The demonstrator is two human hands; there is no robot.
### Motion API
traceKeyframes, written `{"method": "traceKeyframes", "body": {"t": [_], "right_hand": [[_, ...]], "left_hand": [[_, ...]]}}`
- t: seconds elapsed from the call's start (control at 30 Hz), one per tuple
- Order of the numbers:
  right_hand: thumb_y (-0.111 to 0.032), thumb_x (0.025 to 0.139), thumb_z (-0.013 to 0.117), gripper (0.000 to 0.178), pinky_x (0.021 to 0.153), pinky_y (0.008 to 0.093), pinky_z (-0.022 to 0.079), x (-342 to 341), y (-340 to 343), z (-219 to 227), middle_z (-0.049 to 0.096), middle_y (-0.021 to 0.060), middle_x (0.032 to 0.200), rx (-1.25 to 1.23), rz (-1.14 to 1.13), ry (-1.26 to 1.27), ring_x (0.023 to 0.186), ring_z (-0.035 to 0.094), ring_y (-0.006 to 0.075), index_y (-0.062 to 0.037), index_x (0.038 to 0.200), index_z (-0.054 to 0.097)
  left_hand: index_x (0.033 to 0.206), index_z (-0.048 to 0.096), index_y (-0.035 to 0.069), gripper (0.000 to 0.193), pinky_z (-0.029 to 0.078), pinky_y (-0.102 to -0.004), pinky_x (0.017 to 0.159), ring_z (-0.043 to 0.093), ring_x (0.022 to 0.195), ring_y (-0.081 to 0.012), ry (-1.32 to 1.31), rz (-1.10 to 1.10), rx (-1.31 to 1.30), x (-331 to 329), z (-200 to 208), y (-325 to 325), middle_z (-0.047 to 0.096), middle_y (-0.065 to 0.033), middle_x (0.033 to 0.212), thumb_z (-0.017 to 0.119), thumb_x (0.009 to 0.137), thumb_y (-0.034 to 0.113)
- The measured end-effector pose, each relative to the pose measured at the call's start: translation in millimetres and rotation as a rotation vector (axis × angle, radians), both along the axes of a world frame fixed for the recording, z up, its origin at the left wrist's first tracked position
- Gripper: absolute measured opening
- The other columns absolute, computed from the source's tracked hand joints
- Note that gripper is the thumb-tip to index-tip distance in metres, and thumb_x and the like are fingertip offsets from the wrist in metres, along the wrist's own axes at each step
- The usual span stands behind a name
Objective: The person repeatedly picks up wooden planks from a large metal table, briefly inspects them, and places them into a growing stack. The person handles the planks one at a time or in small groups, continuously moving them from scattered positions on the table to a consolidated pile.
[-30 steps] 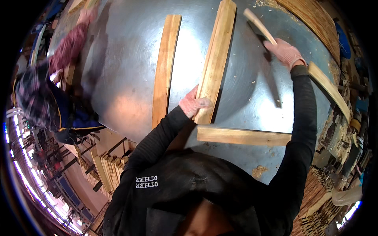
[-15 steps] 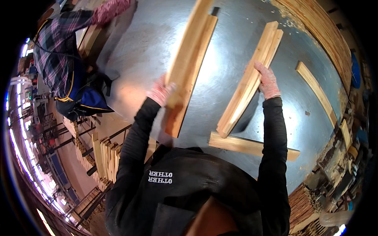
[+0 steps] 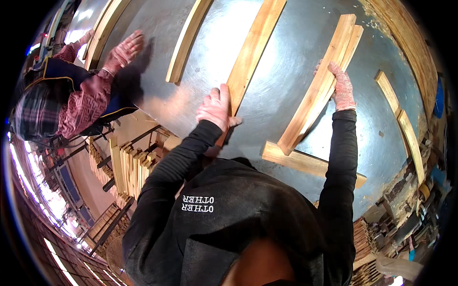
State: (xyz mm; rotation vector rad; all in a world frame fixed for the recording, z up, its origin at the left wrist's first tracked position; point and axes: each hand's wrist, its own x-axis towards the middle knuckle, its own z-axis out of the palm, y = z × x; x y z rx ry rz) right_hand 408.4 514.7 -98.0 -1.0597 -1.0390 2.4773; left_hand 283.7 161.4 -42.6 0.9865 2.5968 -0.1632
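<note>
My left hand (image 3: 214, 109), in a pinkish work glove, rests against the left edge of a long wooden board (image 3: 255, 52) near its close end. Its fingers stretch along that edge, and the thumb reaches over the board. In my right hand (image 3: 342, 88), also gloved, two wooden strips (image 3: 320, 90) are gripped together, tilted away to the right. Their near ends sit over a shorter board (image 3: 298, 160) that lies crosswise close to my body. Farther left, a separate wooden board (image 3: 188, 40) lies on the metal table (image 3: 167, 57).
A co-worker at the left has one gloved hand (image 3: 125, 51) above the table, near long boards (image 3: 106, 31). Two narrow strips (image 3: 389, 93) lie toward the right edge. Stacked wood (image 3: 133, 164) stands on a rack at lower left; planks (image 3: 410, 52) border the far right.
The two boards at my left hand are now apart, one lying farther left. My right hand has shifted slightly right with its strips. The co-worker's arm has swung down and nearer.
</note>
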Motion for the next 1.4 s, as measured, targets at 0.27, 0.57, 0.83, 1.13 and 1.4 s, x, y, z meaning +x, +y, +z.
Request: {"method": "traceKeyframes", "body": {"t": [0.27, 0.57, 0.83, 1.13, 1.4], "right_hand": [[-0.033, 0.085, 0.072, 0.046, 0.081, 0.0332, 0.054, -15, -6, 11, 0.066, 0.0117, 0.093, 0.373, 0.094, -0.284, 0.086, 0.065, 0.0221, 0.0025, 0.113, 0.06], [-0.057, 0.087, 0.061, 0.064, 0.087, 0.0369, 0.049, -76, -79, 45, 0.067, 0.0132, 0.093, 1.002, 0.253, -0.549, 0.09, 0.065, 0.0242, -0.0018, 0.119, 0.06], [-0.063, 0.086, 0.062, 0.07, 0.057, 0.0327, 0.057, -54, -18, 38, 0.059, 0.0094, 0.076, 0.073, -0.115, -0.08, 0.063, 0.062, 0.0207, 0.005, 0.102, 0.056], [-0.049, 0.099, 0.039, 0.067, 0.109, 0.0393, 0.036, -89, -42, -12, 0.045, 0.0268, 0.142, 0.877, 0.107, -0.547, 0.135, 0.042, 0.0362, 0.0034, 0.142, 0.038], [-0.054, 0.097, 0.044, 0.066, 0.103, 0.0371, 0.042, -81, -59, 20, 0.059, 0.0234, 0.128, 0.888, 0.555, -0.467, 0.121, 0.055, 0.0361, 0.0014, 0.132, 0.053]], "left_hand": [[0.134, 0.045, -0.002, 0.066, 0.057, -0.0487, 0.085, 0.066, 0.095, -0.0376, -2.061, 0.753, 1.054, -43, -27, 2, 0.062, -0.02, 0.114, 0.073, 0.078, 0.018], [0.13, 0.052, 0.005, 0.055, 0.052, -0.0332, 0.088, 0.061, 0.101, -0.0159, -1.504, 0.518, 1.009, 32, -52, 87, 0.063, -0.0048, 0.112, 0.076, 0.083, 0.018], [0.125, 0.053, -0.001, 0.057, 0.057, -0.0404, 0.083, 0.066, 0.093, -0.0255, -1.93, 0.769, 1.026, 13, -63, 66, 0.065, -0.0125, 0.107, 0.077, 0.082, 0.028], [0.116, 0.058, 0.003, 0.044, 0.052, -0.0301, 0.078, 0.061, 0.083, -0.0136, -1.786, 0.711, 1.043, 31, -31, 97, 0.065, -0.0042, 0.097, 0.075, 0.083, 0.027], [0.114, 0.061, 0.001, 0.038, 0.053, -0.0293, 0.076, 0.063, 0.083, -0.0137, -1.354, 0.697, 1.079, 17, -50, 112, 0.067, -0.005, 0.093, 0.075, 0.085, 0.02]]}}
